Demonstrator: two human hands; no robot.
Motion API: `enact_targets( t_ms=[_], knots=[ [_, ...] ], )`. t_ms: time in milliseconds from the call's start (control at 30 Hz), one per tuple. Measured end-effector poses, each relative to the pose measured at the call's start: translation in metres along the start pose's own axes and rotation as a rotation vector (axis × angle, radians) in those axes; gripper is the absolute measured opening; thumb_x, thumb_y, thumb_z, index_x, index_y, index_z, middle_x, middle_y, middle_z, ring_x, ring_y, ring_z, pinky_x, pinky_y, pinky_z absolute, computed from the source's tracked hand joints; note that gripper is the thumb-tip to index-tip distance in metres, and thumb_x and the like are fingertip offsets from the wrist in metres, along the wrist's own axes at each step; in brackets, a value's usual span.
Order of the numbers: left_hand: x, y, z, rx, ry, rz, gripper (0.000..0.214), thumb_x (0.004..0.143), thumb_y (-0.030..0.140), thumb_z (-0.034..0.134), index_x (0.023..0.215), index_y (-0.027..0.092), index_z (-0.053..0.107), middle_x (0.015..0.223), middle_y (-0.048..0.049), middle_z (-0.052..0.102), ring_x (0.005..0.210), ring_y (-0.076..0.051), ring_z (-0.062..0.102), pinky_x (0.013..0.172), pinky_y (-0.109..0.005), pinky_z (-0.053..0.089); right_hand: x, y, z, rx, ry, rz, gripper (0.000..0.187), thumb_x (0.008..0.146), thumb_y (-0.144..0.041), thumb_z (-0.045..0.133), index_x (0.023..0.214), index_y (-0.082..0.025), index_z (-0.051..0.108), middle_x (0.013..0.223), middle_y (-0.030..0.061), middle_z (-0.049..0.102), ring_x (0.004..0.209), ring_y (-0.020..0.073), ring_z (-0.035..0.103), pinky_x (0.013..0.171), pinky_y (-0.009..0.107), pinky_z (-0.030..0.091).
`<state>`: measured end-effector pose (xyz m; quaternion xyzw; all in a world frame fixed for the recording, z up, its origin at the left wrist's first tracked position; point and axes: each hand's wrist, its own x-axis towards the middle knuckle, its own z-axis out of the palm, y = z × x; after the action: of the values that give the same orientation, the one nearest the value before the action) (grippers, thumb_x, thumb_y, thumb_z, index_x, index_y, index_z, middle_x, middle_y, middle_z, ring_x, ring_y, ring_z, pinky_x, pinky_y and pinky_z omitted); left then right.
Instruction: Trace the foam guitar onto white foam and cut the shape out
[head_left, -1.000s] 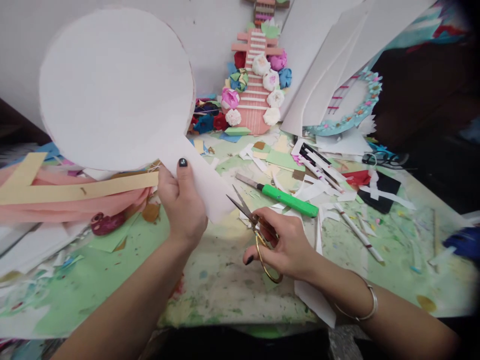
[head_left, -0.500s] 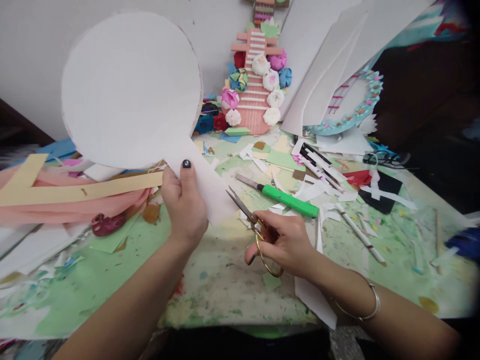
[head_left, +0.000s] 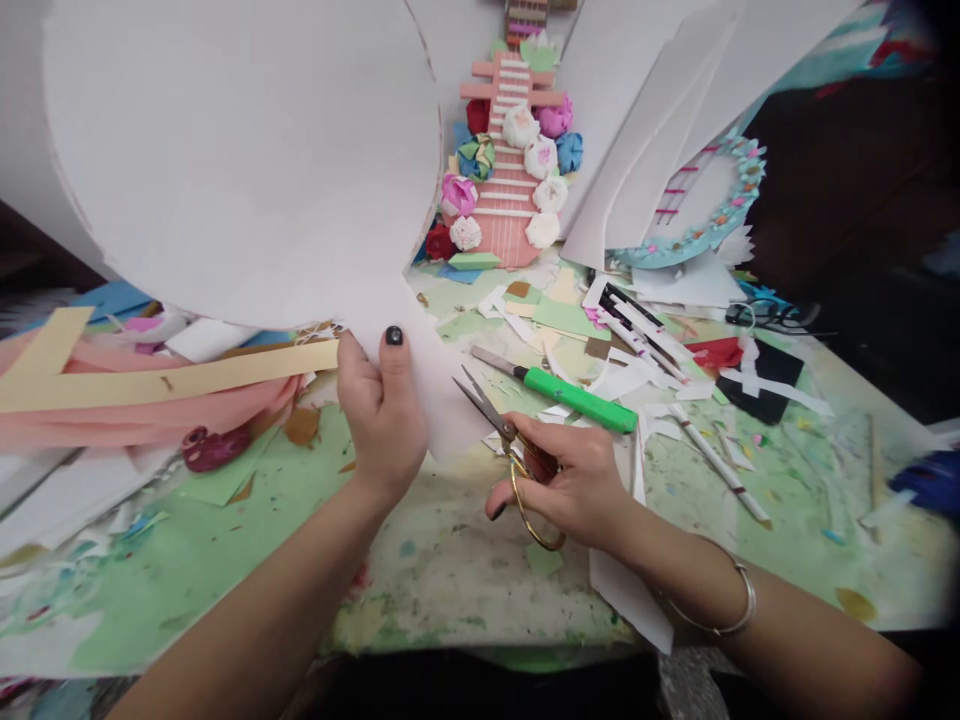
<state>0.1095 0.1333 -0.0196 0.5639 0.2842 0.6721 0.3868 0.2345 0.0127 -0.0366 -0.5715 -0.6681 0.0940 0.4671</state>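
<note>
A large white round paper cutout (head_left: 240, 150) with a tab at its lower right stands up at the left. My left hand (head_left: 386, 410) pinches that tab, thumb on top. In my right hand (head_left: 562, 470) is a pair of scissors (head_left: 491, 410) with gold handles, fingers through the loops. The dark blades are slightly parted and point up-left, by the tab's lower right edge; whether they touch the paper I cannot tell. A green utility knife (head_left: 577, 397) with its blade out lies just beyond the scissors.
A pink paper guitar with paper flowers (head_left: 510, 180) leans at the back. Right of it are white sheets (head_left: 660, 130) and a blue-rimmed round piece (head_left: 712, 215). Pens (head_left: 637, 330) and paper scraps litter the table. A cream strip (head_left: 187, 375) and a maroon tape dispenser (head_left: 215, 450) lie left.
My left hand has moved a little to the right with the white cutout, which now looks larger and nearer. The scissors and my right hand have barely shifted.
</note>
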Motion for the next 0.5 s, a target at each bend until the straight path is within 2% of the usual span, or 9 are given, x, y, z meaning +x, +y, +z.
enact_targets(
  t_ms=[300,500],
  knots=[
    [0.0000,-0.0011,-0.0004,0.035,-0.004,-0.012,0.027,0.090,0.040,0.050,0.109,0.021,0.055,0.114,-0.0057,0.061,0.110,-0.017,0.057,0.098,-0.030,0.044,0.0032,-0.0028,-0.0045,-0.065,0.003,-0.014,0.026,0.072,-0.038,0.073,0.082,-0.013,0.070,0.047,-0.0088,0.032,0.045,0.0049,0.031,0.041,0.019,0.027],
    [0.0000,-0.0009,0.0006,0.022,0.005,-0.030,0.028,0.090,0.041,0.050,0.109,0.022,0.056,0.114,-0.0056,0.061,0.112,-0.018,0.056,0.099,-0.030,0.044,0.0022,-0.0031,-0.0033,-0.069,0.000,-0.017,0.016,0.078,-0.026,0.067,0.089,-0.014,0.069,0.046,-0.0079,0.048,0.044,0.0047,0.036,0.041,0.018,0.030]
  ],
)
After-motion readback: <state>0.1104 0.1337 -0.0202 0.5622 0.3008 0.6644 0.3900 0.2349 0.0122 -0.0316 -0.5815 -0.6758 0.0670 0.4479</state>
